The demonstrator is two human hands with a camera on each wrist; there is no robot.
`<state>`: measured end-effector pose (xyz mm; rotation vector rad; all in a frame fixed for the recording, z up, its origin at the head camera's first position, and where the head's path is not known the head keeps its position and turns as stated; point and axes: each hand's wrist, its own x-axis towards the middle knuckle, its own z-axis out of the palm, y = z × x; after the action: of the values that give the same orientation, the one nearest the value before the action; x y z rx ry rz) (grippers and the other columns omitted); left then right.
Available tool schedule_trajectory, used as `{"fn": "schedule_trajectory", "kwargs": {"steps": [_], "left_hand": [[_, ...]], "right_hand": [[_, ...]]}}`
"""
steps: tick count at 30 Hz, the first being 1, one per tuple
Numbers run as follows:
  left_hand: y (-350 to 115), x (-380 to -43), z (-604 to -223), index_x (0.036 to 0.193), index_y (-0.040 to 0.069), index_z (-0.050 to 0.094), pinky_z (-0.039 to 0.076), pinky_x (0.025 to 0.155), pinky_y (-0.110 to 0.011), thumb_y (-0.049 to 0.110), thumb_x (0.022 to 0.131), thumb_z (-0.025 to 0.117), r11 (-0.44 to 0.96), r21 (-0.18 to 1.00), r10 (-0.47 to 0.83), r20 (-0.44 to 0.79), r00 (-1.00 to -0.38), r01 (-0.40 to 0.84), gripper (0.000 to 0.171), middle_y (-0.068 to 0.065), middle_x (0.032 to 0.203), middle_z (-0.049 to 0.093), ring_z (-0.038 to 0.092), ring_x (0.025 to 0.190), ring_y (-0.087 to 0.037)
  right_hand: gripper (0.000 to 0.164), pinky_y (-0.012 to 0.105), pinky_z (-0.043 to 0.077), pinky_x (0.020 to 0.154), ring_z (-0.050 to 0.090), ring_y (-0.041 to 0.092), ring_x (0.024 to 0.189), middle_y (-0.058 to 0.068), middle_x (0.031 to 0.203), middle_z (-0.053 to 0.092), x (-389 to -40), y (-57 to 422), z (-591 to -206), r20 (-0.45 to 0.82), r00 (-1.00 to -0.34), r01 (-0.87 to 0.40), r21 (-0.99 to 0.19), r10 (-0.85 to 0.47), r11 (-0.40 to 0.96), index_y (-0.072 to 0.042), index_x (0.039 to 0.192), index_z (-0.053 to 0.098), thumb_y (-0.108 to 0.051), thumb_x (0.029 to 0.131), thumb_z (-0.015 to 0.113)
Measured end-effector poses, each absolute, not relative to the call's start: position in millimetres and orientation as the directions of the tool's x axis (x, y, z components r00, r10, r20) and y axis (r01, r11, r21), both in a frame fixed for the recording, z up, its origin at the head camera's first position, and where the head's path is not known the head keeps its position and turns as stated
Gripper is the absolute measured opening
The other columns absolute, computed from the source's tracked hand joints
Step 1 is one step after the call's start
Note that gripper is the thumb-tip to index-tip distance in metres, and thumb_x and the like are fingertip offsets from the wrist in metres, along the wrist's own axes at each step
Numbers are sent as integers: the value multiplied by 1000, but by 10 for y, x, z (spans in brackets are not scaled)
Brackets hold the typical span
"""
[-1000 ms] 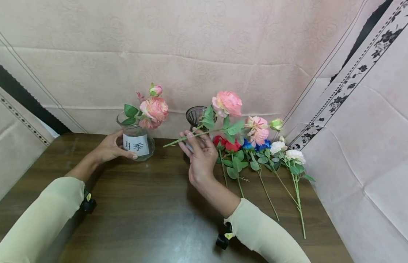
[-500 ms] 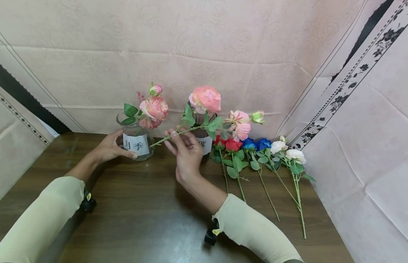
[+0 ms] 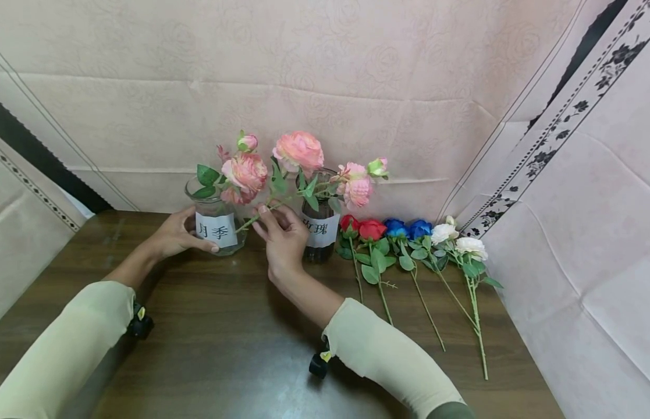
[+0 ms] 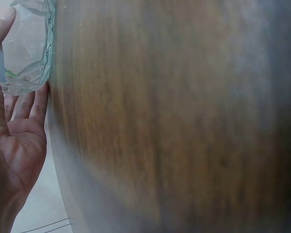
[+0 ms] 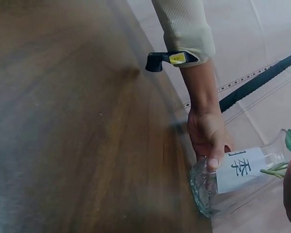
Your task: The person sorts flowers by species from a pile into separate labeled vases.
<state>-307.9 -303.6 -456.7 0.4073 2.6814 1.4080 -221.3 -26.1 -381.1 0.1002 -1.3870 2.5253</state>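
My left hand grips the side of a clear glass vase with a white label, thumb across its front. In the left wrist view, the hand is around the vase's thick base. A pink artificial peony with leaves stands in that vase. Between thumb and fingers, my right hand pinches the stem of another pink flower spray, tilted, its heads up and right. Its stem end points at the labelled vase, in front of the glass. In the right wrist view the stem ends appear beside the label.
A dark glass vase, also labelled, stands just right of my right hand. Red roses, blue roses and white flowers lie farther right on the wooden table. A pale cloth hangs behind.
My right hand has moved left with the pink flower spray, bringing its stem end to the clear vase and uncovering the dark vase. The left hand has stayed still on its vase.
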Motion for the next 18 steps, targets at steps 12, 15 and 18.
{"fn": "schedule_trajectory", "kwargs": {"steps": [12,15,18], "left_hand": [[-3035,-3072,-4569,170,13,45,53,98,-12,14,83,103,529,827,268,51,-962,192,105,-20,151,67,65,117,2],[-3039,-3078,-4575,171,13,45,54,97,-13,14,83,103,527,828,270,52,-961,193,105,-21,151,67,65,117,2],[-3048,-3081,-4584,172,13,43,54,97,-13,14,83,103,523,831,272,48,-961,189,107,-21,152,67,66,117,1]], "right_hand": [[16,47,70,96,85,21,96,16,105,84,-2364,-433,-3599,191,-956,-284,-797,224,-533,5,120,76,1,104,77],[17,46,70,95,84,17,93,12,104,83,-2391,-466,-3524,199,-954,-292,-786,225,-545,7,121,75,0,105,77],[21,45,70,95,81,12,88,4,99,81,-2420,-497,-3464,204,-951,-301,-773,231,-558,11,123,74,0,105,77]]}}
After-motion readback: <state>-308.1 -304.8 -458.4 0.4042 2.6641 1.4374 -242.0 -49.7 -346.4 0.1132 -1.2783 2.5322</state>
